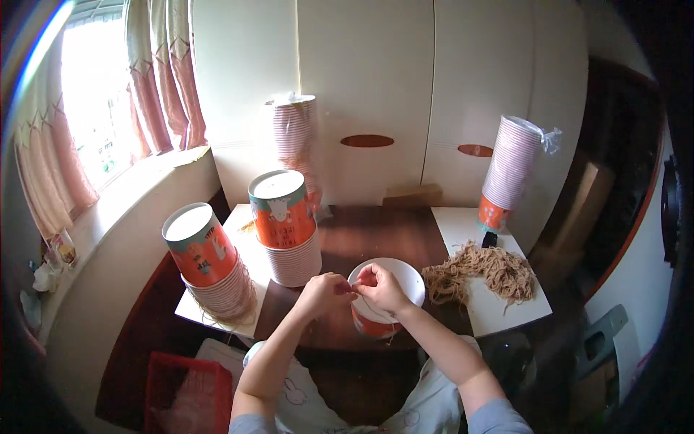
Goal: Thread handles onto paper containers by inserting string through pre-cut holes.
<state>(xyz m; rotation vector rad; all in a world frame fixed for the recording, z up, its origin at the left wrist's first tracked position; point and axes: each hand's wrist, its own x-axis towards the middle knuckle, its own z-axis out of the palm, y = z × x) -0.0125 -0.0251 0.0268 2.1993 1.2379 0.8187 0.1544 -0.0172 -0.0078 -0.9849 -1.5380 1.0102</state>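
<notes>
Bare dark tabletop (376,235) beyond the hands, flanked by cup stacks (289,228) left, twine heap (481,271) right.

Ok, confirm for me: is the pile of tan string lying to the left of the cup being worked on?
No, the string pile lies to the right of the cup, on the white board.

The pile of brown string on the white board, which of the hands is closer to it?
Right. The right hand sits over the paper cup, just left of the string pile; the left hand is farther left.
</notes>
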